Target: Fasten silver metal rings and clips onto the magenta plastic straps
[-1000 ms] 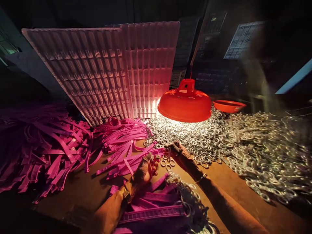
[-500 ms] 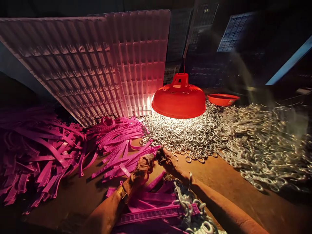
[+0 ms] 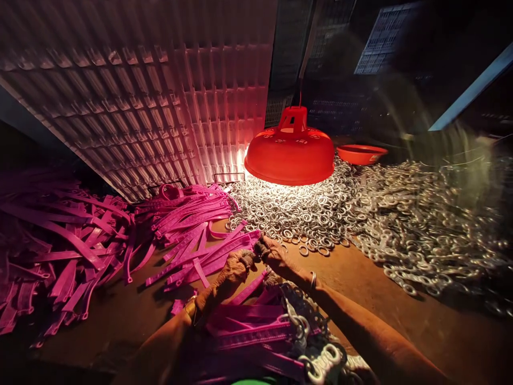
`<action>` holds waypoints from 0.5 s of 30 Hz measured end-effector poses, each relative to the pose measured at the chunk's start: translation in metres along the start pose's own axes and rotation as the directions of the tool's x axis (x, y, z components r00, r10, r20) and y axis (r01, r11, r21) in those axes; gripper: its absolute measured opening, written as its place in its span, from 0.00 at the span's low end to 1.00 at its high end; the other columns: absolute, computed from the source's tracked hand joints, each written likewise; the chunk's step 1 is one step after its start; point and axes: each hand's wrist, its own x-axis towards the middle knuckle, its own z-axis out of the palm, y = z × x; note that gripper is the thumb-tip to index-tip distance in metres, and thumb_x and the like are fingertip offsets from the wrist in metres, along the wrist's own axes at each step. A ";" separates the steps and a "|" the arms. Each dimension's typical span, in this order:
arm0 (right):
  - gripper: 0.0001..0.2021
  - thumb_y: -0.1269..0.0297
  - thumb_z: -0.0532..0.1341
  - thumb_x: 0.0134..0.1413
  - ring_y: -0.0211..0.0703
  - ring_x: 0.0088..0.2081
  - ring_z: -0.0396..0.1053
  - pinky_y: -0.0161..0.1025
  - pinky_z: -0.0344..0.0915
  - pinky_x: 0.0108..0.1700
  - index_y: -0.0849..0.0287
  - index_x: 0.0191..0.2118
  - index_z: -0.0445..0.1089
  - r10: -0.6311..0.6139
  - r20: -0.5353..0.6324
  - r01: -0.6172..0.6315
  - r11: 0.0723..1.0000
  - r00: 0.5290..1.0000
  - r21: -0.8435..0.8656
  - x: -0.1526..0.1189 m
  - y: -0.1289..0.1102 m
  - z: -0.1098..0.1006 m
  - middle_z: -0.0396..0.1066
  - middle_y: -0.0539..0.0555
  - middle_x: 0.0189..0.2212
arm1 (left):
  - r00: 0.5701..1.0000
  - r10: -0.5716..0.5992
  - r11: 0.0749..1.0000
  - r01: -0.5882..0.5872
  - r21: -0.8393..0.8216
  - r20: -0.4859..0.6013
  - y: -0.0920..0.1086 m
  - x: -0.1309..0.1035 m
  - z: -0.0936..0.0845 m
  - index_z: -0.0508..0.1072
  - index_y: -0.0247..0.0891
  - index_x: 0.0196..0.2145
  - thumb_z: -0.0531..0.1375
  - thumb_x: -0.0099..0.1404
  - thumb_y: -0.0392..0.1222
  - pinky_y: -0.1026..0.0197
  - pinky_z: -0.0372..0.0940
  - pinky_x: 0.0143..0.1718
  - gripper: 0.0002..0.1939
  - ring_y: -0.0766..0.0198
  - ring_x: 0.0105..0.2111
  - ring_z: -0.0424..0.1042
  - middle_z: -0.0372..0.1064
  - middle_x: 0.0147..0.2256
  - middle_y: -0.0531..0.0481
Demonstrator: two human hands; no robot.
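The room (image 3: 452, 32) was mostly dark to me, with a pale grid (image 3: 382, 40) at the upper right and a slanting blue bar (image 3: 473, 88) at the far right edge. Across the lower half I had a brown table (image 3: 368, 286), scuffed and warmly lit near the middle, sinking into shadow at the lower left. A ribbed panel (image 3: 132, 91) leaned over the upper left, its lower right corner glowing pink.

Silver rings (image 3: 425, 224) covered the table from the centre to the right edge, part of the heap blurred at the far right. Pink straps (image 3: 72, 240) lay tangled at the left and in a bundle at centre left; more straps lay at bottom centre, where linked rings (image 3: 323, 363) sat against their ends. A red lamp (image 3: 289, 155) hung just above centre, lighting the rings under it, and a red bowl (image 3: 362, 155) stood behind its right side.

I saw the left hand (image 3: 232, 270) and right hand (image 3: 278, 259) meeting at mid-frame, fingers curled in, beside the bundle's strap ends; I could not tell how tightly they were closed or what they gripped. A thin bangle (image 3: 313, 280) circled the right wrist.
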 end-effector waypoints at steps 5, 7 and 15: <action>0.12 0.55 0.50 0.62 0.36 0.24 0.61 0.32 0.60 0.26 0.58 0.38 0.62 0.013 0.118 -0.006 0.998 0.993 -0.063 -0.022 -0.049 -0.017 0.65 0.49 0.24 | 0.979 -0.202 0.977 0.204 -0.063 0.036 0.058 -0.021 0.010 0.67 0.35 0.20 0.62 0.46 0.51 0.65 0.36 0.16 0.15 0.76 0.13 0.41 0.49 0.13 0.61; 0.11 0.56 0.52 0.62 0.33 0.18 0.57 0.30 0.53 0.19 0.58 0.44 0.59 0.110 0.188 -0.099 0.993 0.976 -0.066 -0.042 -0.067 -0.019 0.63 0.46 0.21 | 0.959 -0.269 0.963 0.271 -0.008 0.089 0.080 -0.034 0.015 0.67 0.35 0.20 0.64 0.45 0.52 0.64 0.34 0.16 0.16 0.77 0.12 0.39 0.46 0.12 0.62; 0.09 0.61 0.60 0.57 0.37 0.19 0.61 0.34 0.45 0.21 0.56 0.43 0.65 0.022 0.105 0.020 0.923 0.994 -0.384 -0.124 -0.085 -0.003 0.69 0.51 0.22 | 0.887 -0.267 0.963 0.227 0.147 0.376 0.066 -0.088 0.023 0.72 0.33 0.21 0.60 0.57 0.51 0.64 0.48 0.23 0.17 0.71 0.20 0.54 0.59 0.19 0.54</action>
